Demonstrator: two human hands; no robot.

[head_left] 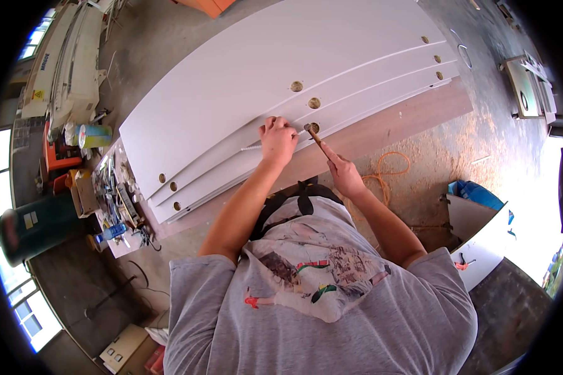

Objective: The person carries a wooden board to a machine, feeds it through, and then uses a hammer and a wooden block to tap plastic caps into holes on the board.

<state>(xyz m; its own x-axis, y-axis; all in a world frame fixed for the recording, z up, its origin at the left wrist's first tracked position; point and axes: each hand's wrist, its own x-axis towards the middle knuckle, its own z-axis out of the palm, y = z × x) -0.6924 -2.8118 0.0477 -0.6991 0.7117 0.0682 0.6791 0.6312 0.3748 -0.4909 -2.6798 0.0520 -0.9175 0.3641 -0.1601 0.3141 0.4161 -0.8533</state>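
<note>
Several long white panels (231,81) lie stacked and staggered on a brown board (381,128), each with round holes near its ends and middle. My left hand (278,139) rests fisted on the edge of a lower panel, beside a hole (314,103). My right hand (345,176) grips the wooden handle of a small hammer (313,134), whose head sits at the panel edge just right of my left hand. What my left fingers pinch is hidden.
A cluttered bench (116,200) with tools, cans and a blue bottle stands to the left. A dark green bin (34,226) sits lower left. An orange cord (388,172) lies on the sawdust-covered floor. White boards (485,240) and a blue bag stand to the right.
</note>
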